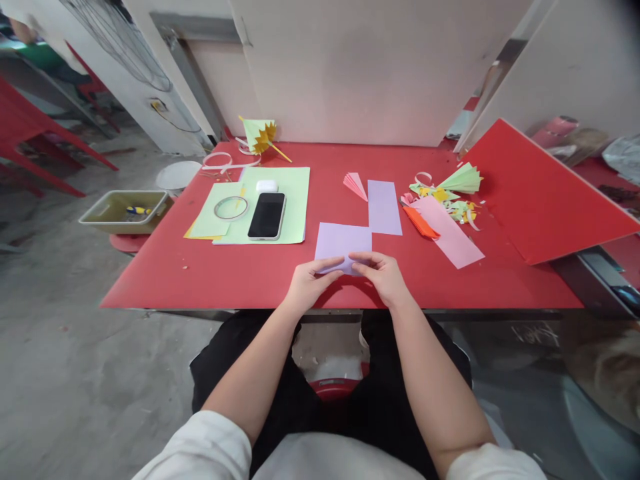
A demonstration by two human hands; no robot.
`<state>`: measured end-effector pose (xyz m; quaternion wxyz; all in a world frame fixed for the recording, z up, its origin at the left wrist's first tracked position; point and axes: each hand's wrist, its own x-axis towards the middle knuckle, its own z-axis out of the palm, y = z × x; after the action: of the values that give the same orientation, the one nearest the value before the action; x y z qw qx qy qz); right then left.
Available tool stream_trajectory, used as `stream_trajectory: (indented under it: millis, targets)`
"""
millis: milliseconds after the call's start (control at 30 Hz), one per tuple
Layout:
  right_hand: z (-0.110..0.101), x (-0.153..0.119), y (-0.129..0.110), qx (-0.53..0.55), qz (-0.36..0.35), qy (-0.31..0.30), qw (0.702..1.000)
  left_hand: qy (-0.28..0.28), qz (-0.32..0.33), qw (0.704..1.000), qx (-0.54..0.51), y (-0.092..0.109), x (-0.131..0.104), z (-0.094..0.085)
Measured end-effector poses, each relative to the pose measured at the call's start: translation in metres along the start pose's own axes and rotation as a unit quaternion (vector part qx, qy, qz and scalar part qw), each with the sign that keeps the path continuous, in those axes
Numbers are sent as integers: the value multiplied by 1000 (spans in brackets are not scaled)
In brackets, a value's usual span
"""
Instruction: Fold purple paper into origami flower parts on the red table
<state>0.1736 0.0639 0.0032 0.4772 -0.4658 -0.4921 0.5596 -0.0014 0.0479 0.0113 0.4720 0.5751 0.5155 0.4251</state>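
Note:
A light purple sheet of paper (344, 239) lies near the front edge of the red table (250, 280). My left hand (311, 283) is closed on its near left part, thumb and fingers pinching the near edge. On the near right part, my right hand (381, 273) pinches the same edge, its fingertips close to those of the left. The near edge looks slightly raised. A purple strip (385, 207) touches the sheet's far right corner. Right of that strip are an orange cutter (421, 221) and a pink strip (453, 235). A folded pink fan (355, 186) lies beyond the sheet.
Green sheets (295, 200) at the left bear a black phone (267, 216), a white case (267, 186) and a tape roll (231, 208). Paper scraps (463, 208) and a tilted red board (545, 193) are at the right. A bin (95, 217) stands left of the table.

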Motion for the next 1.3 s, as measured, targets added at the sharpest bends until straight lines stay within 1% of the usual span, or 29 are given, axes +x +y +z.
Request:
stream_trajectory:
  millis: [100, 233, 367, 667, 767, 900, 1033, 1167, 1300]
  targets:
    - [1, 0, -1, -14, -5, 7, 1000, 5, 8, 1000, 3, 0, 0, -1]
    - [0, 0, -1, -22, -5, 10, 1000, 11, -4, 1000, 0, -1, 1, -2]
    - [-1, 0, -2, -19, -2, 8, 1000, 23, 6, 1000, 3, -2, 2, -3]
    - [-1, 1, -2, -33, -21, 11, 999, 27, 7, 1000, 8, -1, 2, -5]
    - [-3, 2, -1, -24, -32, 28, 999, 39, 12, 999, 13, -2, 2, -6]
    - [-7, 3, 0, -7, -35, 67, 997, 56, 14, 998, 18, -1, 2, -7]
    - [-9, 4, 0, 1, -39, 94, 995, 58, 2, 998, 17, 0, 1, -7]
    - [-10, 6, -1, 5, -60, 120, 991, 56, 0, 998, -12, -1, 2, -8]
    - [-13, 8, 0, 19, -52, 144, 988, 68, -4, 997, -33, -1, 2, -9]
